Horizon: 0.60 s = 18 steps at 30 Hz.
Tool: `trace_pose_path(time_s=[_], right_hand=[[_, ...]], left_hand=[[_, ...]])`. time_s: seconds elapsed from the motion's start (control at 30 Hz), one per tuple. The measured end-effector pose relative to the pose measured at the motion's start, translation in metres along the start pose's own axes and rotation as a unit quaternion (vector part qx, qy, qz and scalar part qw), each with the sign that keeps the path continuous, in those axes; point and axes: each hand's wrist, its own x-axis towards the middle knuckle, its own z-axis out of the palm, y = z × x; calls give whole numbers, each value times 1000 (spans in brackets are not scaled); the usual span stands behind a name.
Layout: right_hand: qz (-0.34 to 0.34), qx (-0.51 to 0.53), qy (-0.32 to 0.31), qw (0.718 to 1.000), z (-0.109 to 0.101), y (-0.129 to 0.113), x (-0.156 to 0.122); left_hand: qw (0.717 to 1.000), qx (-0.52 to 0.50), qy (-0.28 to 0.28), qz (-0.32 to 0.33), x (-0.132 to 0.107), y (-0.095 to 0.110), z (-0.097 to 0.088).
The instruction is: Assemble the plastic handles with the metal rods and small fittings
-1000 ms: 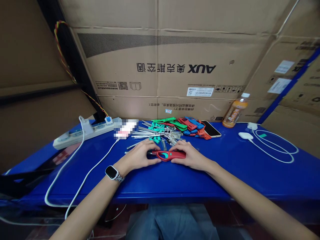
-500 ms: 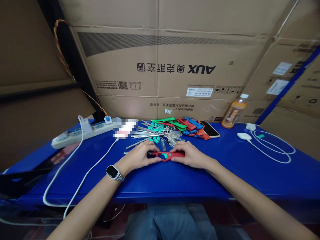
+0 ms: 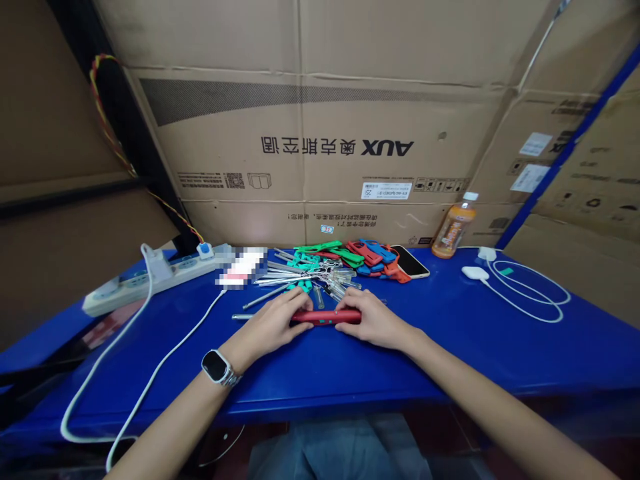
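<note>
Both hands meet just below the centre of the frame, each gripping one end of a red lighter body (image 3: 325, 317) that lies level, side to side, just over or on the worktop (image 3: 310, 373). The left hand (image 3: 277, 320) pinches its left end between thumb and fingers, and the right hand (image 3: 374, 319) closes the same way on its right end. A silver rod (image 3: 241, 317) sticks out to the left from behind the left hand; whether it joins the red body is hidden. A watch (image 3: 217, 367) sits on the left wrist.

Just beyond the hands, at the middle of the frame, metal rods (image 3: 273, 280) lie fanned in a heap with teal parts (image 3: 306, 259) and clear pieces (image 3: 320, 298). To the right of these, green casings (image 3: 350, 257) touch a pile of red, blue and orange casings (image 3: 397, 271). A phone (image 3: 415, 264) lies against the pile's right side. Farther right, a bottle of orange drink (image 3: 453, 230) leans at a tilt towards the cardboard (image 3: 330, 107), near a white cable (image 3: 537, 317). A power strip (image 3: 187, 271) lies at left.
</note>
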Motion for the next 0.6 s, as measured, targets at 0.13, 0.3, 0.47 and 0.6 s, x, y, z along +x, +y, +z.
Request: trace_pose_path(time_s=[0.13,0.3,0.47,0.6], right_hand=[[-21,-12,8,1000,-3,-5,-4],[-49,-96,-3,994,-6,-12,-8],[-41,-131,8,990,-2,-15,-7],[65,-78,65,993,1,-12,-3]], left_hand=[[999,25,17,33,-1,-2,-2],[991,93,58,77,0,-6,-9],[983,138,45,109,13,-5,-25],[968,153,182,81,25,6,-33]])
